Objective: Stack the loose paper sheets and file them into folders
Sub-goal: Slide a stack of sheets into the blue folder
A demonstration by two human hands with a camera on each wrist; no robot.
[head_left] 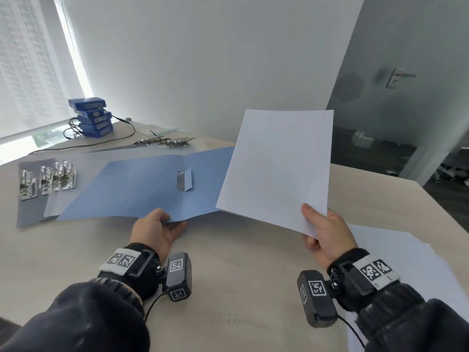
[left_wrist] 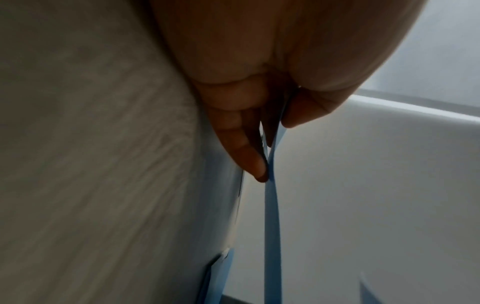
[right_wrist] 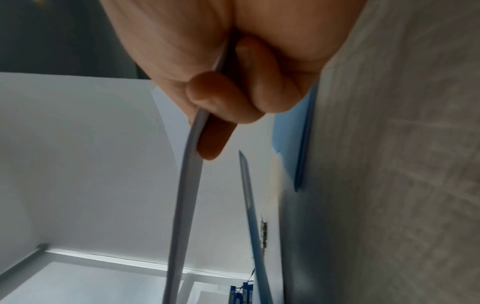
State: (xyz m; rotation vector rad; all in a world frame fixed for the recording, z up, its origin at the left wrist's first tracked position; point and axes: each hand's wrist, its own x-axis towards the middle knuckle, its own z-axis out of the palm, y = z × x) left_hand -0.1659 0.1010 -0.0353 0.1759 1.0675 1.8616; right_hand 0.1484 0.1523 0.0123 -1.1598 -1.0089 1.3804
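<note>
An open light blue folder (head_left: 142, 189) lies spread across the table, with a small metal clip (head_left: 184, 179) standing near its centre fold. My left hand (head_left: 158, 228) pinches the folder's near edge, thumb on top and fingers (left_wrist: 249, 156) underneath, lifting it slightly; the folder's edge (left_wrist: 271, 205) shows in the left wrist view. My right hand (head_left: 323, 231) grips the lower right corner of a stack of white sheets (head_left: 278, 168), held up tilted above the folder's right half. The stack's edge (right_wrist: 185, 185) runs under my right thumb.
More loose white sheets (head_left: 396, 252) lie on the table at the right. Grey folders (head_left: 30, 214) with several metal clips (head_left: 47, 177) sit at the left. More clips (head_left: 165, 142) and a pile of blue boxes (head_left: 92, 118) with cables stand at the back.
</note>
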